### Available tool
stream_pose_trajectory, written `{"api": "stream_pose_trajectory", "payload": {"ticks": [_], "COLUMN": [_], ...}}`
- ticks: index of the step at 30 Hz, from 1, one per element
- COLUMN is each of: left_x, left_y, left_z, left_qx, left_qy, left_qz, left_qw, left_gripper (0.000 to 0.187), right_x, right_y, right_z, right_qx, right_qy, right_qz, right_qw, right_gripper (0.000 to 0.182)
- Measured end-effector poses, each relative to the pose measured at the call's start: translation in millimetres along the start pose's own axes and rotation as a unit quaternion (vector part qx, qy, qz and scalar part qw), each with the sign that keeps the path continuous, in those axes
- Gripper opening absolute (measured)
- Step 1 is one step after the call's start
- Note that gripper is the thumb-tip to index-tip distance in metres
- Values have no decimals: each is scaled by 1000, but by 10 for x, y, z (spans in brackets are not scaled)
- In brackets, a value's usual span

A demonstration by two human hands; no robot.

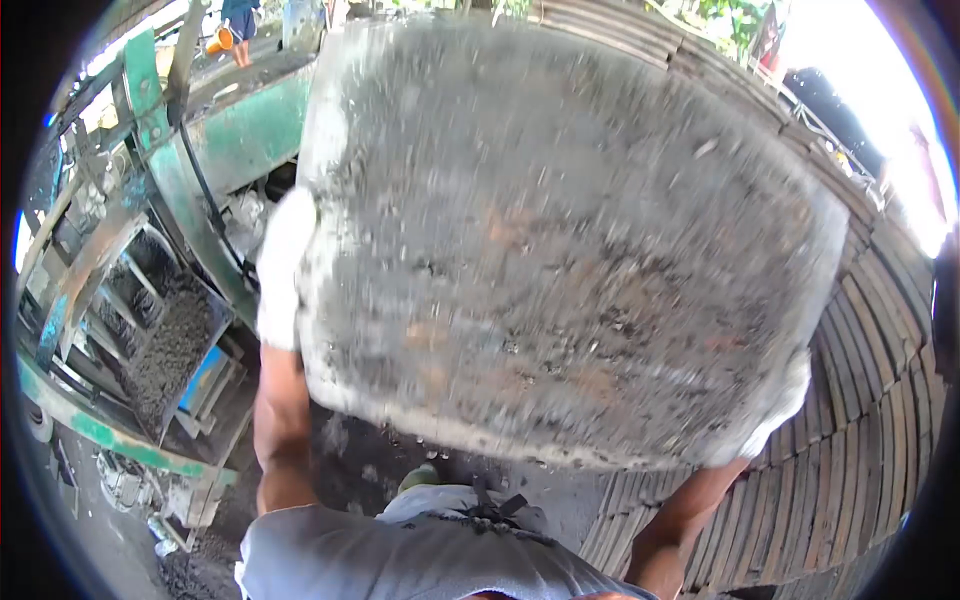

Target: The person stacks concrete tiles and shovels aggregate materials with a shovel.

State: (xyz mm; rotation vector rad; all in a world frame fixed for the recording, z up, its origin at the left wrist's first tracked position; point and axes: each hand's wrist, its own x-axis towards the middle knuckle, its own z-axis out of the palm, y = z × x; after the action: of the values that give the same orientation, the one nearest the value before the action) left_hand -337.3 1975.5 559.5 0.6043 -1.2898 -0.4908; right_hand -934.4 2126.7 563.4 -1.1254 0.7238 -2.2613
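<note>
A large grey board or slab (560, 250), its face stained and flecked with dark grit, is held up before my body and blurred by motion. My left hand (285, 270), in a white glove, grips its left edge. At the lower right edge, my right hand (780, 410), also white-gloved, holds the board. Both hands' fingers are largely hidden behind it.
On the left stands a green metal machine (165, 180) with a bin of dark grainy material (175, 345). Stacked thin boards (860, 400) line the right side. Another person (240, 25) stands at the top left near an orange bucket (219, 41).
</note>
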Motion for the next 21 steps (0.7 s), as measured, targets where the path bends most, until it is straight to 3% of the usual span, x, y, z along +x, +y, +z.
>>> {"api": "stream_pose_trajectory", "payload": {"ticks": [2, 3, 4, 5, 6, 7, 8, 9, 10, 12, 13, 14, 15, 16, 17, 19, 20, 21], "left_x": [874, 1128, 1312, 1494, 1580, 1679, 1775, 2851, 3300, 2794, 2820, 2855, 2551, 2390, 2401, 2369, 2346, 2305], "left_y": [727, 1096, 1420, 1675, 1910, 1968, 2027, 925, 325, 468, 456, 535, 696, 754, 621, 707, 738, 688], "left_z": [566, 930, 1242, 1546, 1786, 1964, 2141, 1825, 1697, 1794, 1835, 1883, 1892, 1846, 1810, 1845, 1839, 1803], "left_qx": [101, 145, 184, 221, 256, 264, 270, 344, 410, 536, 504, 502, 499, 502, 418, 464, 484, 398], "left_qy": [5, -5, -19, -45, -72, -85, -91, -221, -349, -197, -215, -214, -224, -235, -172, -180, -178, -158], "left_qz": [100, 137, 160, 170, 173, 279, 382, 393, 393, 154, 242, 232, 200, 171, 283, 270, 261, 291], "left_qw": [990, 980, 970, 959, 948, 920, 879, 823, 745, 806, 801, 805, 813, 815, 846, 824, 816, 855], "left_gripper": [43, 44, 44, 44, 44, 44, 45, 46, 48, 53, 52, 54, 56, 59, 46, 48, 50, 46], "right_x": [409, 1047, 1267, 1596, 1798, 1993, 2120, 2769, 2934, 3069, 3026, 3031, 2713, 2484, 2533, 2611, 2628, 2595], "right_y": [-306, -255, -348, -451, -599, -750, -895, -47, 275, 819, 876, 792, 553, 391, 451, 491, 526, 583], "right_z": [949, 609, 931, 934, 808, 686, 569, 1359, 1559, 1759, 1686, 1594, 1590, 1676, 1642, 1491, 1444, 1451], "right_qx": [118, -12, 31, -133, -244, -348, -402, -457, -456, -409, -357, -301, -312, -336, -329, -376, -357, -336], "right_qy": [-19, -38, -7, -62, -110, -157, -195, -236, -255, -265, -246, -226, -173, -143, -186, -231, -192, -155], "right_qz": [-53, -145, -165, -238, -237, -245, -195, -137, -91, -8, 15, 27, -7, 67, 7, -46, -67, -88], "right_qw": [991, 989, 986, 960, 934, 891, 873, 847, 848, 873, 901, 926, 934, 929, 926, 896, 912, 925], "right_gripper": [53, 49, 47, 44, 44, 43, 44, 45, 47, 51, 54, 57, 43, 44, 44, 45, 45, 46]}}
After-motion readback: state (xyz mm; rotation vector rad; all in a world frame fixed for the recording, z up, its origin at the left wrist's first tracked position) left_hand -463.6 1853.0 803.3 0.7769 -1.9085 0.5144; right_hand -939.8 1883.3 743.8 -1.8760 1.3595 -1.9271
